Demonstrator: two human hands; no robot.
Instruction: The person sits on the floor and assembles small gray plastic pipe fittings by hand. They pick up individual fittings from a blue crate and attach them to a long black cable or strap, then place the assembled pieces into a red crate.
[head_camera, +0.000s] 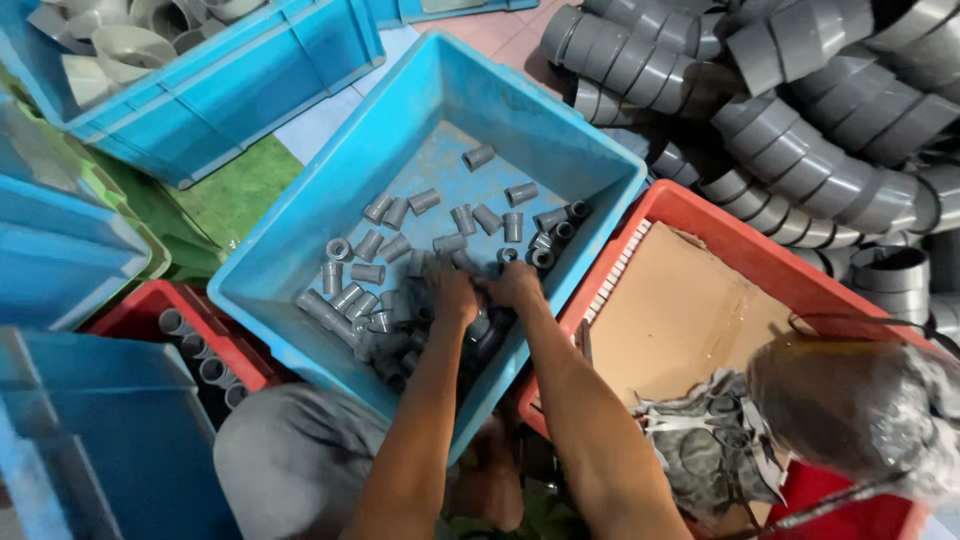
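Observation:
Both my hands reach down into a blue plastic crate (330, 200) that holds several small grey pipe couplings (400, 212). My left hand (452, 293) and my right hand (513, 285) sit side by side on the heap of couplings at the near end of the crate, fingers curled down into the pieces. Whether either hand has closed on a coupling is hidden by the hands themselves. More couplings lie scattered over the crate floor beyond my hands.
A red crate (720, 230) lined with cardboard stands to the right, with a clear bag of grey fittings (850, 410) in it. Large grey pipe elbows (800, 150) are piled at the back right. Other blue crates (230, 90) stand on the left.

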